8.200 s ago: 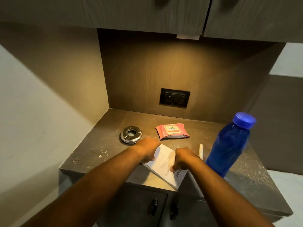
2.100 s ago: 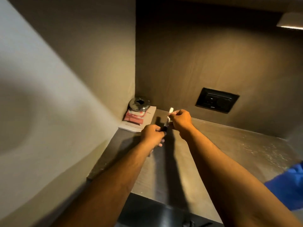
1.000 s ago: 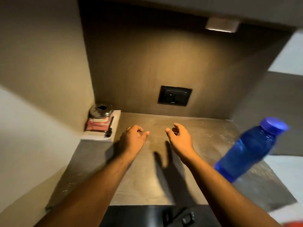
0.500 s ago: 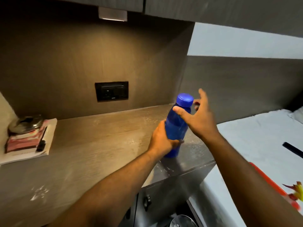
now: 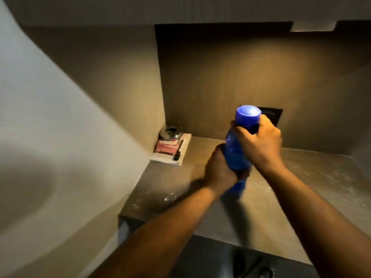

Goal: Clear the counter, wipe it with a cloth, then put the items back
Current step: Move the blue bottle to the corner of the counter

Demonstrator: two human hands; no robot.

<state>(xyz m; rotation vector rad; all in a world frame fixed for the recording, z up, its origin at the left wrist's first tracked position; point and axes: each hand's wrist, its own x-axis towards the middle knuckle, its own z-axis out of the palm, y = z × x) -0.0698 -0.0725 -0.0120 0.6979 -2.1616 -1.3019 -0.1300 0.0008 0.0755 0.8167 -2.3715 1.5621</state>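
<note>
A blue plastic bottle [image 5: 234, 155] with a blue cap hangs tilted above the middle of the dusty brown counter [image 5: 313, 189]. My left hand [image 5: 218, 169] grips its lower body. My right hand [image 5: 259, 143] wraps its neck just under the cap. In the back left corner lies a stack: a white booklet [image 5: 184, 149], a pink wipes pack [image 5: 166, 147] on it, a round metal ashtray [image 5: 170, 132] on top, and a pen [image 5: 177, 155] along the pack's right side.
A black wall socket [image 5: 275, 116] sits on the back panel, partly behind the bottle. A side wall closes the counter on the left. Dark cabinet doors [image 5: 220, 261] are below the front edge. White dust specks lie near the counter's front left.
Both hands have closed on the bottle and carried it from the counter's right end toward the middle, lifted off the surface. The view has swung left, back to the corner stack.
</note>
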